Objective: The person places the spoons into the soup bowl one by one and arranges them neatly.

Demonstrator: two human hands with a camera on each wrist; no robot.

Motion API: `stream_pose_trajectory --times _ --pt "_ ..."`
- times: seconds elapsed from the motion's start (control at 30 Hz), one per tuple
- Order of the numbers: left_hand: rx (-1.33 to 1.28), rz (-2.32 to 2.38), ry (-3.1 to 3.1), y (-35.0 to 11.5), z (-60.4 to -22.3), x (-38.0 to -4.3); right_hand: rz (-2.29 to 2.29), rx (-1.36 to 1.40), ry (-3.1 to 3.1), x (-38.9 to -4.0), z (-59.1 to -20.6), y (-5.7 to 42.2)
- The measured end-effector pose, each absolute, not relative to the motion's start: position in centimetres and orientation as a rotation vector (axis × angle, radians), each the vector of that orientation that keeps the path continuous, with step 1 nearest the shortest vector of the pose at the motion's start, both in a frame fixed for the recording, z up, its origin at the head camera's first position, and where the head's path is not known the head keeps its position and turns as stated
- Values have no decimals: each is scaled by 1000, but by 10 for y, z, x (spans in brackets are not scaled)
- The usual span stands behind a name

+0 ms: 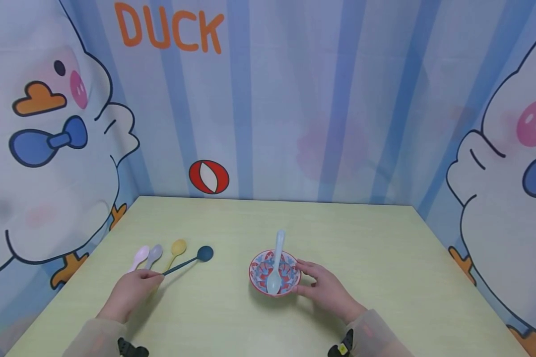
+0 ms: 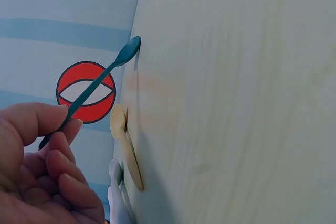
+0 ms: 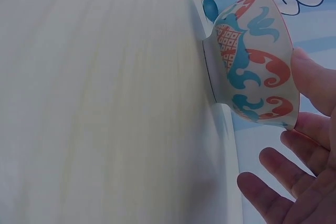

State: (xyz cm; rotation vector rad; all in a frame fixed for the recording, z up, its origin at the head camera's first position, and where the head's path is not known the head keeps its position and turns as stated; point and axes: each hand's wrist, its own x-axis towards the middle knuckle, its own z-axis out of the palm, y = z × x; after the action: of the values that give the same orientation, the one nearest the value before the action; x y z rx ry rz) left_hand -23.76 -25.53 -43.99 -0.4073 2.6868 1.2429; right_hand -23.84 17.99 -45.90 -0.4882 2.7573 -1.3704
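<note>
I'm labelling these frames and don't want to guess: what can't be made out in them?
Head view: the handle ends of the pink spoon and lilac spoon, hidden behind the left hand.
Left wrist view: the lilac spoon's handle end, cut off by the bottom edge.
Right wrist view: the inside of the bowl and the pale spoon in it, hidden by the bowl's wall.
Right wrist view: the teal spoon's handle end, cut off by the top edge.

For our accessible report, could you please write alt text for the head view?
A person's left hand pinches a dark teal spoon by its handle while the right hand holds the side of a patterned bowl containing a pale blue spoon. A pink spoon, a lavender spoon and a yellow spoon lie near the left hand on a table.
</note>
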Motion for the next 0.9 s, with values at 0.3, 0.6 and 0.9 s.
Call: stream_pose_trajectory --times 0.3,0.6,0.9 --pt "-486 1488 2597 -257 -445 -236 -1372 -473 2759 -239 -461 181" --pt "-590 1701 2515 -254 -445 -235 -1380 -486 2751 -238 -460 180" --pt "-652 1814 2480 -253 -442 -235 -1394 -496 2746 -238 -459 180"
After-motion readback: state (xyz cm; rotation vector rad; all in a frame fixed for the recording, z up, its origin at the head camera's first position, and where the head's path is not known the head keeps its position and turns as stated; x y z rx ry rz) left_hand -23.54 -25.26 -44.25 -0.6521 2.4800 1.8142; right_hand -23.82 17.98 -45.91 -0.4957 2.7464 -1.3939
